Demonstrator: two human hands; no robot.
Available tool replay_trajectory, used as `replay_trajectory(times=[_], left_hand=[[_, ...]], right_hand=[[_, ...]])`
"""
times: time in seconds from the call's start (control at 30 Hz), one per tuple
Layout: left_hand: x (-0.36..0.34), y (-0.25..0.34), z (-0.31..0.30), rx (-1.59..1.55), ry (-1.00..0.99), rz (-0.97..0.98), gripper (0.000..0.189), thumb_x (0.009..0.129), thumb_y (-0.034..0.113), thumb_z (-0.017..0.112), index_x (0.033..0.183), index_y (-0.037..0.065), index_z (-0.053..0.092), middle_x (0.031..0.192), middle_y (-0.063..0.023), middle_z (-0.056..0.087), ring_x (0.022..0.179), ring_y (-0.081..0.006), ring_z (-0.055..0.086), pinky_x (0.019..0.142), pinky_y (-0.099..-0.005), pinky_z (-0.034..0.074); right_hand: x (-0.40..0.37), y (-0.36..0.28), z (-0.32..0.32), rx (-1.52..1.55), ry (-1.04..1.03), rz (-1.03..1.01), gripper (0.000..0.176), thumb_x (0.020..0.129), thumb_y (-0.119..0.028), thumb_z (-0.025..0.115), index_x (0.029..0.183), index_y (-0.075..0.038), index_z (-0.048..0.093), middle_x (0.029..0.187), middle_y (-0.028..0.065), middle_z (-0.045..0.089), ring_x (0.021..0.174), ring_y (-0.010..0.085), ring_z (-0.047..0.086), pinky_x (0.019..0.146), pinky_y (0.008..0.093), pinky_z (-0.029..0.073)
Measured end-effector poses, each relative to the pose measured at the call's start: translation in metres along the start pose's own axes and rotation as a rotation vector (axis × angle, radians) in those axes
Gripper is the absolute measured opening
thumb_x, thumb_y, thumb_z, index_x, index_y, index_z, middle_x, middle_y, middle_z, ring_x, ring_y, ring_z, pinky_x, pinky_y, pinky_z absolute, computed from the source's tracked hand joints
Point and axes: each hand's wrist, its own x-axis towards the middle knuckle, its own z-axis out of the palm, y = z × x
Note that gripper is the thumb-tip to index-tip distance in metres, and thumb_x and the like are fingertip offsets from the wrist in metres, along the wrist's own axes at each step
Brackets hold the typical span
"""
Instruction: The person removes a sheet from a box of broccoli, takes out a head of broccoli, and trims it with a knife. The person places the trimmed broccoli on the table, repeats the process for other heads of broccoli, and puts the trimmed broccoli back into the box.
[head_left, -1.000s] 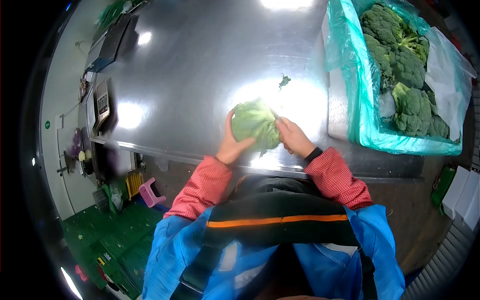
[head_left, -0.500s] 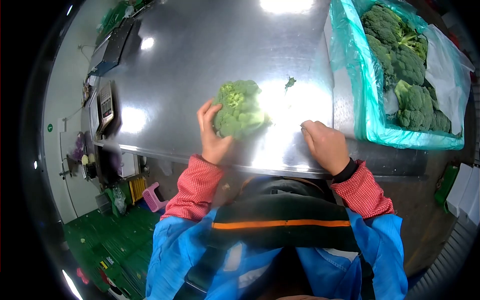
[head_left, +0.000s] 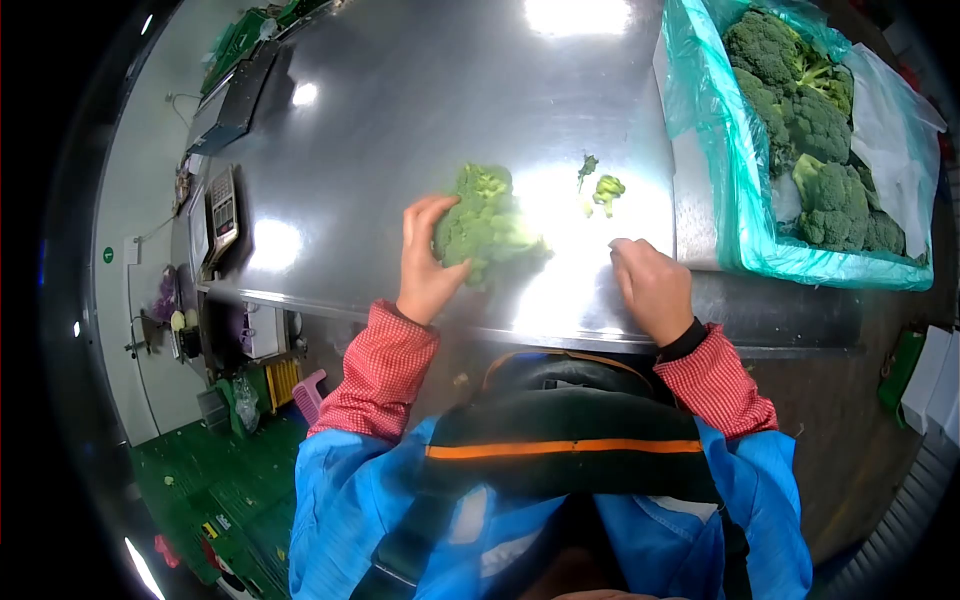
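My left hand [head_left: 430,262] grips a green broccoli head [head_left: 480,220] by its left side, fingers above and thumb below. The cut stem end faces right, in the bright glare on the steel table. To the right of the broccoli, my right hand [head_left: 652,288] is closed, thumb against curled fingers. Whatever it holds, if anything, is too small or hidden to make out. Just beyond that hand lies a small broccoli floret [head_left: 608,190], with a dark scrap of leaf [head_left: 587,168] beside it.
At the right stands a box lined with green plastic film [head_left: 745,215], holding several broccoli heads [head_left: 830,205]. A scale [head_left: 222,212] sits at the table's left side. The steel table [head_left: 400,120] ends at a front edge before my body.
A small floret now lies on the table near the leaf scrap, where none lay before. The broccoli head has turned in my left hand. My right hand stays closed in nearly the same place.
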Motion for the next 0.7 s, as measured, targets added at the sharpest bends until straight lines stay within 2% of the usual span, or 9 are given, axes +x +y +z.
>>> replay_trajectory(times=[0.1, 0.17, 0.2, 0.4, 0.5, 0.6, 0.7], left_hand=[[0.002, 0.000, -0.003, -0.006, -0.025, -0.013, 0.071, 0.063, -0.006, 0.070, 0.130, 0.010, 0.054, 0.126, -0.0138, 0.047, 0.123, -0.0310, 0.049, 0.107, -0.0381, 0.043], [0.003, 0.000, -0.006, -0.033, -0.029, -0.034, 0.071, 0.063, -0.006, 0.071, 0.130, 0.010, 0.055, 0.126, -0.0134, 0.047, 0.122, -0.0307, 0.050, 0.106, -0.0378, 0.044], [0.003, -0.001, -0.010, 0.012, -0.073, 0.009, 0.072, 0.064, -0.001, 0.072, 0.133, 0.005, 0.051, 0.128, -0.0122, 0.048, 0.122, -0.0268, 0.050, 0.107, -0.0357, 0.042], [0.010, 0.011, -0.023, 0.003, -0.197, 0.046, 0.072, 0.064, -0.003, 0.071, 0.132, 0.005, 0.052, 0.127, -0.0117, 0.047, 0.122, -0.0265, 0.050, 0.106, -0.0354, 0.042], [0.011, 0.016, -0.026, -0.021, -0.227, 0.013, 0.070, 0.065, -0.001, 0.077, 0.130, 0.010, 0.055, 0.125, -0.0133, 0.047, 0.119, -0.0294, 0.052, 0.101, -0.0368, 0.047], [0.009, 0.031, -0.019, 0.054, -0.248, -0.035, 0.070, 0.065, 0.001, 0.080, 0.129, 0.010, 0.056, 0.125, -0.0133, 0.046, 0.117, -0.0291, 0.053, 0.097, -0.0365, 0.049], [0.004, 0.023, -0.037, 0.102, -0.184, -0.024, 0.068, 0.065, 0.000, 0.078, 0.128, 0.010, 0.056, 0.125, -0.0132, 0.046, 0.117, -0.0293, 0.053, 0.094, -0.0357, 0.051]], right_hand=[[0.006, -0.013, -0.013, -0.103, -0.119, -0.146, 0.007, 0.087, -0.015, 0.065, 0.094, -0.013, 0.063, 0.073, 0.0045, 0.058, 0.068, 0.0228, 0.063, 0.056, 0.0351, 0.050], [0.005, -0.012, -0.008, -0.165, -0.115, -0.186, 0.007, 0.087, -0.014, 0.064, 0.093, -0.014, 0.063, 0.069, 0.0037, 0.054, 0.065, 0.0210, 0.062, 0.054, 0.0339, 0.048], [0.006, -0.012, -0.005, -0.195, -0.110, -0.207, 0.007, 0.086, -0.014, 0.064, 0.093, -0.014, 0.063, 0.067, 0.0032, 0.053, 0.063, 0.0202, 0.061, 0.053, 0.0333, 0.048], [0.010, -0.006, 0.009, -0.248, -0.101, -0.248, 0.018, 0.083, -0.014, 0.070, 0.098, -0.010, 0.061, 0.070, 0.0053, 0.054, 0.060, 0.0201, 0.061, 0.051, 0.0331, 0.048], [0.005, 0.008, 0.022, -0.235, -0.065, -0.253, 0.019, 0.083, -0.014, 0.070, 0.100, -0.010, 0.061, 0.072, 0.0061, 0.057, 0.060, 0.0203, 0.061, 0.051, 0.0328, 0.048], [-0.010, 0.025, 0.039, -0.236, -0.162, -0.165, 0.016, 0.087, -0.014, 0.066, 0.102, -0.009, 0.062, 0.072, 0.0090, 0.059, 0.063, 0.0235, 0.063, 0.053, 0.0347, 0.050], [-0.035, 0.056, 0.039, -0.322, -0.273, 0.261, 0.015, 0.092, -0.015, 0.060, 0.105, -0.008, 0.062, 0.078, 0.0133, 0.064, 0.070, 0.0282, 0.066, 0.057, 0.0385, 0.052]])
